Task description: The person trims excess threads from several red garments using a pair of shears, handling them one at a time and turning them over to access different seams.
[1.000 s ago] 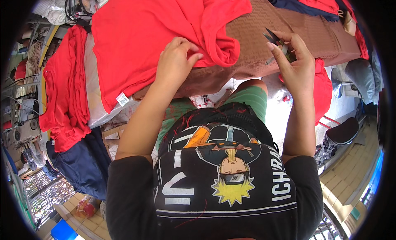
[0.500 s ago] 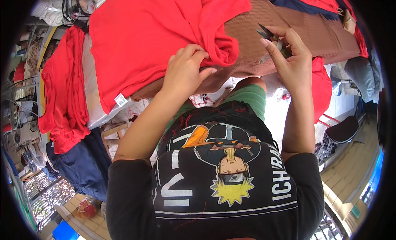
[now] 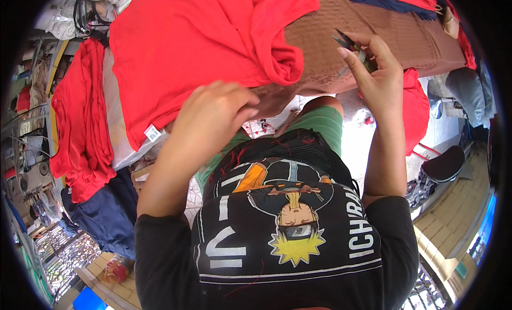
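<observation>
The red garment [image 3: 197, 49] lay on the brown-covered table [image 3: 394, 38], far and left. The left hand [image 3: 216, 115] pinched its near edge with closed fingers; the right hand [image 3: 373, 78] gripped small snips [image 3: 349, 43].

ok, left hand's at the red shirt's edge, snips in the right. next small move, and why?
Probably bring the right hand with the small snips leftward to the rolled edge of the red garment. The left hand already rests at that fabric's lower edge on the brown cloth, while the snips are raised, apart from the garment.
</observation>
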`<state>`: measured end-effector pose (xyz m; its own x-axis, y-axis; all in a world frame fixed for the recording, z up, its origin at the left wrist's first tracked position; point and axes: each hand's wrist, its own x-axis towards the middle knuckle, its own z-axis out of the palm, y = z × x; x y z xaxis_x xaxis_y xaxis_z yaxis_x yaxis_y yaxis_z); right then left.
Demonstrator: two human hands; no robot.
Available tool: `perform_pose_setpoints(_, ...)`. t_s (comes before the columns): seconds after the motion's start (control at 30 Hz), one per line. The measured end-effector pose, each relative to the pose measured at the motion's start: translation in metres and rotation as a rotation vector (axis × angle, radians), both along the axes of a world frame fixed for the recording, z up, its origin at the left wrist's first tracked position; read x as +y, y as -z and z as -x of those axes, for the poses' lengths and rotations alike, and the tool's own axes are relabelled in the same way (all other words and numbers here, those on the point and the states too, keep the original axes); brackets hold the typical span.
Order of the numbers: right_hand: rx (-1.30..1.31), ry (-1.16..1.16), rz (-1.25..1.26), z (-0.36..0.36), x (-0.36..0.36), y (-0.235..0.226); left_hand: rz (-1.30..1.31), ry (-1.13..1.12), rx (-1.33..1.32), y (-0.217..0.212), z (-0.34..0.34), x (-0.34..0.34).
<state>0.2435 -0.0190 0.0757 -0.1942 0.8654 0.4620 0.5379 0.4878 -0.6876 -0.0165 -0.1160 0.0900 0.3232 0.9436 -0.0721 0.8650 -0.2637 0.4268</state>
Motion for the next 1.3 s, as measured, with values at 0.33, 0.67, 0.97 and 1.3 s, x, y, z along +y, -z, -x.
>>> perform_pose_setpoints(0.33,0.091,0.041,0.077,-0.002,0.007,0.016,-0.520,0.169,-0.315,0.046,-0.037,0.057)
perform_pose_setpoints(0.67,0.203,-0.024,0.541,0.035,0.047,0.021,0.020,-0.164,0.031,0.035,-0.038,0.234)
perform_pose_setpoints(0.97,0.505,-0.264,0.680,0.019,0.042,0.010,0.180,0.118,-1.269,0.002,0.025,0.155)
perform_pose_setpoints(1.3,0.967,-0.131,0.416,0.046,0.071,-0.101,-0.185,0.180,-0.206,-0.073,0.044,0.145)
